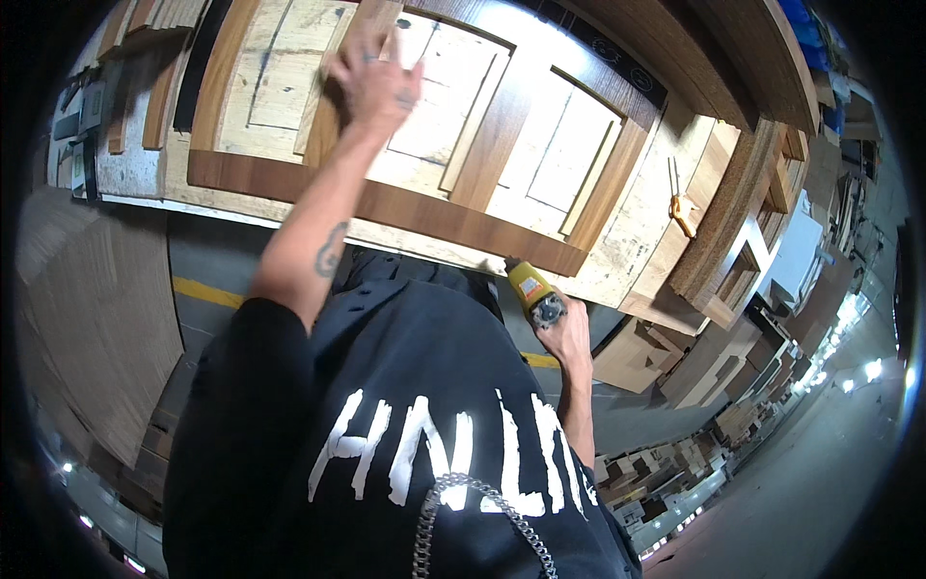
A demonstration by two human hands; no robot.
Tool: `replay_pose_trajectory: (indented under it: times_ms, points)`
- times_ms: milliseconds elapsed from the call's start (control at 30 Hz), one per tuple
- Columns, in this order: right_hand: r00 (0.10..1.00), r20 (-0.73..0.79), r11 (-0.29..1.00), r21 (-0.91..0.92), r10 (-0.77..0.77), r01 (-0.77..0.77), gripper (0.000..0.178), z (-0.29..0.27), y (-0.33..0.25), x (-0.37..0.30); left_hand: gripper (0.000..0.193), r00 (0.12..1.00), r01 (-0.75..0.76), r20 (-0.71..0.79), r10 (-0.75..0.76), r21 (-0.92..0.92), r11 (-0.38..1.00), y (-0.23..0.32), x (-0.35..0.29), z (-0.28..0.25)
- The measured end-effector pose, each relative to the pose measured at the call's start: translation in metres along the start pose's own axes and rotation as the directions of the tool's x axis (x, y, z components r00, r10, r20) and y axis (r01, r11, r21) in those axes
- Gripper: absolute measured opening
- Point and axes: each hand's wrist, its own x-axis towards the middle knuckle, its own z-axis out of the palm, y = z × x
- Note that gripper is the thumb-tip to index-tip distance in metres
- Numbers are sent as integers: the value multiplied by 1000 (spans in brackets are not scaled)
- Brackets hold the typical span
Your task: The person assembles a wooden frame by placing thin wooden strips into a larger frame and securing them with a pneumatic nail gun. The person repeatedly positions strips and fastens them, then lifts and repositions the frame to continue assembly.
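My left hand [374, 82] lies flat with fingers spread on a vertical rail of a dark wooden door frame [453, 212] that rests on a pale workbench [637, 232]. Down at the bench's near edge, my right hand [567, 333] grips a yellow power tool [533, 289] with a round metal end, held just below the frame's bottom rail. The frame has several open panels showing the pale board beneath. My black shirt with white lettering and a neck chain fills the lower middle of the view.
An orange clamp [683, 214] lies on the bench at the right. More wooden frames [743, 261] are stacked at the right. Veneer sheets [96, 309] lean at the left. A yellow floor line [207, 291] runs under the bench. Stacked wood pieces [714, 434] fill the floor at the lower right.
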Motion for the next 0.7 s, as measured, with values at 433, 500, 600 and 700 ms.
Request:
replay_pose_trajectory:
  times_ms: [433, 500, 600, 700]
  points:
    - [999, 30, 992, -125, -29, 33, 46, 26, -42, 64, 97, 998, 61, -16, -60, 37, 997, -72, 2, 8]
    - [995, 40, 991, -99, -92, 95, 47, 23, -40, 66, 96, 998, 49, -29, -48, 35, 998, -74, 2, 10]
    - [995, 14, 982, -155, -103, 104, 51, 17, -53, 65, 94, 998, 53, -42, -50, 50, 997, -75, 1, 16]
    - [993, 17, 969, -214, -119, 120, 55, 18, -45, 67, 94, 998, 70, -9, -70, 91, 993, -73, 3, 8]
